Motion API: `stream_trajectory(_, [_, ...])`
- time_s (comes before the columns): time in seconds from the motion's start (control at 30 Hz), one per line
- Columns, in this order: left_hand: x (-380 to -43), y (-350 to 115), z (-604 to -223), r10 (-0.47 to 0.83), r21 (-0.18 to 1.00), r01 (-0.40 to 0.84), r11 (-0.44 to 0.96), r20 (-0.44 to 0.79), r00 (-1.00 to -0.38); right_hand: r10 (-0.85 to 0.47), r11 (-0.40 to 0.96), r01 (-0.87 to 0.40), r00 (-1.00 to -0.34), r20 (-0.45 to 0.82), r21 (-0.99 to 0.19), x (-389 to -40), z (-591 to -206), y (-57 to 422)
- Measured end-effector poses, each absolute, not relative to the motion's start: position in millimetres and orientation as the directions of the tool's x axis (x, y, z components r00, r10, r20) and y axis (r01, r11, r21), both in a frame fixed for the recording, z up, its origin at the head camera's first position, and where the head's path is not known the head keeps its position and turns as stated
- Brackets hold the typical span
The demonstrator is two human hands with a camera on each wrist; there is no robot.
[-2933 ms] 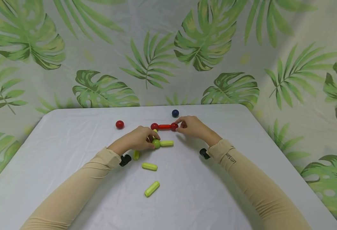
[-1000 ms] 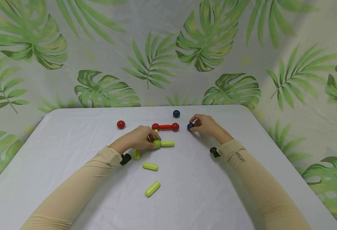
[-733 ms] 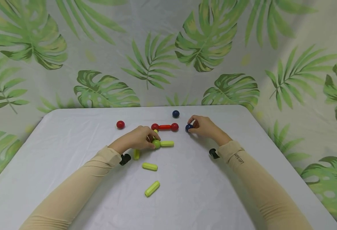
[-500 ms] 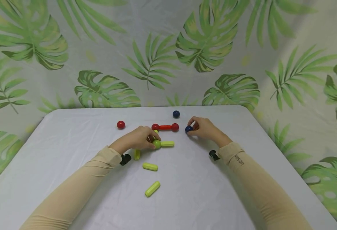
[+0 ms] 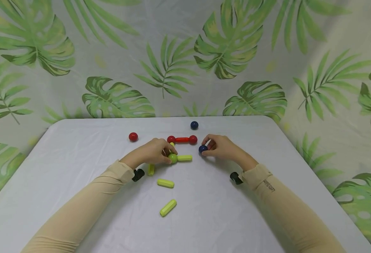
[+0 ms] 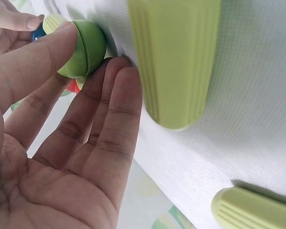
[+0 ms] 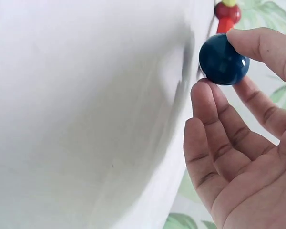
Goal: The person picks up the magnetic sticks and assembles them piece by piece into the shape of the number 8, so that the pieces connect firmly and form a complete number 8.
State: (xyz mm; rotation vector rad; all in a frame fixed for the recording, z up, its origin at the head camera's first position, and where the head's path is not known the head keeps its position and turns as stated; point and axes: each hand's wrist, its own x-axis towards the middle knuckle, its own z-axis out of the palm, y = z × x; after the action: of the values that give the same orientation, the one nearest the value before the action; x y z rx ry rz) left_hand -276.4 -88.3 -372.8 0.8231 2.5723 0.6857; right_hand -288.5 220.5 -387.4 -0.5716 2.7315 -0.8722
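In the head view my left hand (image 5: 155, 151) pinches a green ball (image 5: 173, 158) between thumb and fingers. A yellow-green stick (image 5: 184, 158) sticks out from the ball to the right, and another (image 5: 172, 144) runs up toward a red ball (image 5: 171, 139). A red stick (image 5: 182, 140) joins that ball to a second red ball (image 5: 193, 139). My right hand (image 5: 221, 147) pinches a dark blue ball (image 5: 203, 150), a short gap right of the green stick's end. The right wrist view shows the blue ball (image 7: 224, 59) between thumb and fingertips.
A loose red ball (image 5: 133, 136) lies at the back left, another dark blue ball (image 5: 194, 125) near the table's far edge. Yellow-green sticks (image 5: 165, 183) (image 5: 168, 207) lie toward the front; one more (image 5: 151, 169) lies under the left wrist. Leaf-patterned cloth (image 5: 119, 98) hangs behind.
My right hand has left the right red ball and taken hold of a dark blue ball, then moved it left and nearer, toward the green stick's end. The left hand stays on the green ball.
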Motion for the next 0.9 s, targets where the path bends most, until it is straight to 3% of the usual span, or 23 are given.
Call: stream_trajectory(0.9, [-277.5, -87.8, -372.6, 0.609, 0.543, 0.433, 0.719, -0.193, -0.769, -0.511, 0.706, -0.333, -0.851, -0.124, -0.624, -264.3, -387.2, 201.2])
